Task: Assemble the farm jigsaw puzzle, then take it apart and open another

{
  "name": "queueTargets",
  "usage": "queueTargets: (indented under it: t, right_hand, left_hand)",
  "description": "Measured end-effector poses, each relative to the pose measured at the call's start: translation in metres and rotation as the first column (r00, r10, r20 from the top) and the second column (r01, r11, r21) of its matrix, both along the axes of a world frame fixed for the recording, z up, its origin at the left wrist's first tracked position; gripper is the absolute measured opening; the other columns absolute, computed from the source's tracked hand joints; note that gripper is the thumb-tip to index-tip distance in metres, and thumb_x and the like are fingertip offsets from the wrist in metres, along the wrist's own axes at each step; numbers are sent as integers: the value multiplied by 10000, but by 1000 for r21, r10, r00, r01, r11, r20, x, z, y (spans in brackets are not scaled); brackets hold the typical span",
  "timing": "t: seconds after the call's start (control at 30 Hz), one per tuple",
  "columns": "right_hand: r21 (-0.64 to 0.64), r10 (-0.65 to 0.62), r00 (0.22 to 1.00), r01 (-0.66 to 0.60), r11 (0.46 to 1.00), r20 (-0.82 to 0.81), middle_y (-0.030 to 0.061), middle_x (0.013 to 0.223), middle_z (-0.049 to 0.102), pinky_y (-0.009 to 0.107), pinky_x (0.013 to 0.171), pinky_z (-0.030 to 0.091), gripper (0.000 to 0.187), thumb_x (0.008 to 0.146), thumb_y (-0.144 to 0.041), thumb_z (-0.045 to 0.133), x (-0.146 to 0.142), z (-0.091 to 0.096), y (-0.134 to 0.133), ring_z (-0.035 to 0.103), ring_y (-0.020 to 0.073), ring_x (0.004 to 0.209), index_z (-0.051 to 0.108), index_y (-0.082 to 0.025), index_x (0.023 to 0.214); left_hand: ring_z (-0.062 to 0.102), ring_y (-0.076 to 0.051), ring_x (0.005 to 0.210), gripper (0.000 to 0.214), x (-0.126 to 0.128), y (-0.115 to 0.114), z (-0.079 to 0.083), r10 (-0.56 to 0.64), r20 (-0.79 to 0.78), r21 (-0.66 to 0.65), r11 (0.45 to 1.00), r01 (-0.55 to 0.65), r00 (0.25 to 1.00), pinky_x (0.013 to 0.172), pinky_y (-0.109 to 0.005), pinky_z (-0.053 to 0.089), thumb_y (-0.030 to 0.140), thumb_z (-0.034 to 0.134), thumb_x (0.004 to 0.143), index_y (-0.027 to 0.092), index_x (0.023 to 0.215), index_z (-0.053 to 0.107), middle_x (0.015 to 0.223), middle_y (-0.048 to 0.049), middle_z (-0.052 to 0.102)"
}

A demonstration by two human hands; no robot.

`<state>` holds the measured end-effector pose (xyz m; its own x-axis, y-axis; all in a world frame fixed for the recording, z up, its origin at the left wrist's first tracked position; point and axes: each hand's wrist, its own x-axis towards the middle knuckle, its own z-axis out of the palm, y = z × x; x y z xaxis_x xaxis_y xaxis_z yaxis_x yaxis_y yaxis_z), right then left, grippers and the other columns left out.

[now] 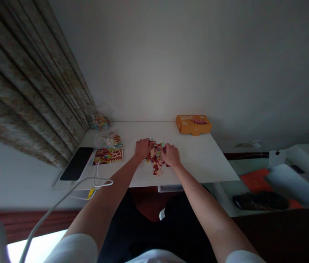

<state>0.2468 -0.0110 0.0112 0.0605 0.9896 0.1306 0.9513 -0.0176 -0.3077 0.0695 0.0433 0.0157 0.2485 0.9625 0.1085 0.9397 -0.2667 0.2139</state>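
Note:
A heap of small red and multicoloured puzzle pieces lies in the middle of a white table. My left hand rests at the heap's left edge with its fingers curled down onto the pieces. My right hand sits at the right edge, fingers bent and pinched on pieces; which piece each hand holds is too small to make out. Both forearms reach in from below.
A colourful puzzle board lies left of the heap, with a clear bag of pieces behind it. An orange box stands at the back right. A dark phone and white cable are at the left, curtains beyond.

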Motion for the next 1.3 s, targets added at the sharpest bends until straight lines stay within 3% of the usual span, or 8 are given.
queueTargets:
  t: [0.2, 0.47, 0.53, 0.63, 0.8, 0.93, 1.1, 1.3]
  right_hand:
    - [98, -120, 926, 165, 981, -357, 56, 838, 670, 307, 762, 421, 253, 1014, -413, 417, 12, -12, 5, 625, 222, 825, 559, -232, 909]
    - [66, -71, 573, 216, 974, -816, -56, 631, 512, 257, 571, 385, 283, 904, -516, 410, 26, -21, 8, 515, 164, 571, 460, -272, 770]
    - [65, -49, 598, 167, 984, -800, -51, 646, 524, 257, 590, 397, 273, 912, -490, 409, 26, -20, 10, 525, 166, 592, 484, -267, 775]
    - [116, 33, 753, 58, 992, -657, -3, 745, 614, 278, 720, 441, 249, 946, -404, 425, 16, -16, 15, 586, 187, 737, 552, -248, 799]
    - [143, 163, 935, -123, 982, -316, 107, 988, 687, 331, 937, 441, 289, 1030, -303, 421, -29, -1, 20, 610, 232, 990, 678, -197, 952]
    - [77, 202, 968, -192, 978, -152, 160, 1240, 662, 407, 1045, 417, 338, 1050, -380, 465, -53, 8, 17, 578, 285, 1184, 690, -178, 1199]
    - [-136, 216, 973, -226, 965, -84, 166, 1579, 463, 569, 1109, 379, 620, 931, -527, 661, -40, 19, 14, 421, 378, 1431, 535, -248, 1470]
    - [-341, 224, 974, -219, 914, -23, 191, 1404, 582, 486, 956, 504, 978, 692, -457, 887, -36, 35, 20, 540, 403, 1293, 443, -250, 1538]
  left_hand:
    - [655, -264, 1079, 295, 1, 6, -1, 58, 78, -41, 998, -54, 995, 935, -365, 443, 313, 410, 1083, 169, 1114, 666, 1133, -142, 714]
    - [663, -245, 1071, 292, -37, -21, -7, -5, 340, 80, 997, -24, 940, 991, -371, 490, 323, 430, 1067, 183, 1121, 681, 1139, -118, 692]
    - [638, -281, 1170, 305, -50, -39, -13, -49, 343, 121, 993, 8, 938, 1059, -422, 473, 401, 543, 1020, 191, 1199, 673, 1230, -130, 683]
    - [539, -335, 1350, 594, -61, -64, -24, -132, 304, 128, 987, 97, 944, 1187, -499, 376, 539, 710, 896, 203, 1374, 603, 1438, -157, 596]
    - [454, -352, 1453, 783, -59, -74, -30, -192, 261, 79, 981, 177, 946, 1264, -578, 240, 580, 713, 887, 200, 1524, 465, 1548, -181, 510]
    - [513, -341, 1404, 696, -59, -70, -30, -224, 299, 103, 974, 202, 928, 1237, -549, 326, 525, 709, 913, 200, 1492, 499, 1495, -175, 563]
    - [575, -304, 1341, 576, -61, -72, -31, -240, 363, 107, 971, 215, 901, 1160, -472, 459, 462, 682, 950, 213, 1448, 531, 1435, -146, 607]
    - [595, -265, 1328, 463, -59, -75, -27, -285, 389, 68, 957, 282, 876, 1133, -418, 497, 425, 605, 1005, 267, 1435, 535, 1468, -108, 575]
